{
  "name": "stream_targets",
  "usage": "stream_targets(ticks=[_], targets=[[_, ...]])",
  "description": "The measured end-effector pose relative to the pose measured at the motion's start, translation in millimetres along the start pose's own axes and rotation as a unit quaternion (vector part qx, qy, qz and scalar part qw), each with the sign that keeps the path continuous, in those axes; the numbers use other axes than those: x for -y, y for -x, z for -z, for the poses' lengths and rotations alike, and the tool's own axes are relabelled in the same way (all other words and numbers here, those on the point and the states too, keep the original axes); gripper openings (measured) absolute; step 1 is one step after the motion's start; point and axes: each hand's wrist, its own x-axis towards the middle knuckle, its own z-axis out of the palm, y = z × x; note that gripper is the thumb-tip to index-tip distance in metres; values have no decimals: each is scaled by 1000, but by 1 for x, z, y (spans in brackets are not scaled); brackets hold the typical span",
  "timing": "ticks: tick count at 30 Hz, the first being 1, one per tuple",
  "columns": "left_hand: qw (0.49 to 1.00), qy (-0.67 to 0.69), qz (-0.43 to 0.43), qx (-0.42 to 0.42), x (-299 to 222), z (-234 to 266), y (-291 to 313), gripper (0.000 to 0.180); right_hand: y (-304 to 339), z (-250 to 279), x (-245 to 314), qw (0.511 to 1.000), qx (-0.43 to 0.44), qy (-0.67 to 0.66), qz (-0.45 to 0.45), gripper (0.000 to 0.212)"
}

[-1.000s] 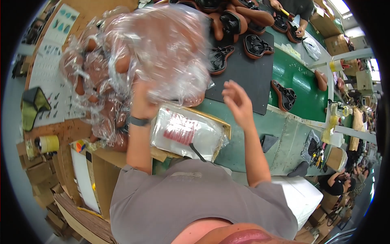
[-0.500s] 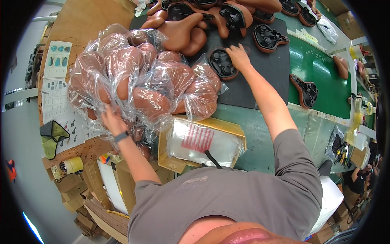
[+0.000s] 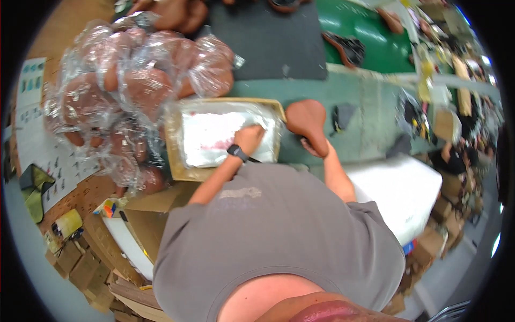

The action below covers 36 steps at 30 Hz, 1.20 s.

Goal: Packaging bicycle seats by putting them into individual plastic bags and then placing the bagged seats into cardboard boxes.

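one green workbench [image 3: 373, 126]; one heap of plastic-wrapped brown saddles [image 3: 147, 88], overlapping too much to count; one open carton [image 3: 173, 142] of clear bags [image 3: 206, 129]; one bare brown saddle [image 3: 307, 118] right of carton, right hand [image 3: 309, 148] fingers closed around nose; left hand [image 3: 250, 139] over bags, fingers bent, cannot tell if gripping.

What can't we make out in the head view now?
Head view:
Right hand: mostly hidden behind the brown saddle.
That saddle's underside: turned away from the camera.
Left hand: fingertips hidden by the hand itself; grip unclear.
Black-based saddle, top: cut off by the picture's edge.
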Motion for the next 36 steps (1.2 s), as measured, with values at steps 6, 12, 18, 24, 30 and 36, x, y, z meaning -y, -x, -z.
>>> stream_targets(ticks=[6, 12, 18, 24, 30, 36], targets=[[993, 6, 88, 85, 44, -96, 17, 40, 129, -62, -67, 968, -156, -185, -67, 80], [996, -27, 81, -28, 37, -126, 38, 29, 153, -100, -117, 783, -473, 403, 29, 129], [972, 122, 190, -67, 60, -124, 50, 31, 169, -86, -103, 869, -419, 235, 120, 109], [779, 552, 251, -160, 51, -33, 112, 25, 270, -214, 2, 940, -36, -337, 39, 55], [899, 361, 88, -231, 13, 28, 172, 24, 201, -271, 52, 976, 139, -13, 166, 76], [967, 207, 15, -150, -54, 78, 230, 24, 161, -350, 71, 952, 283, -110, -25, 59]])
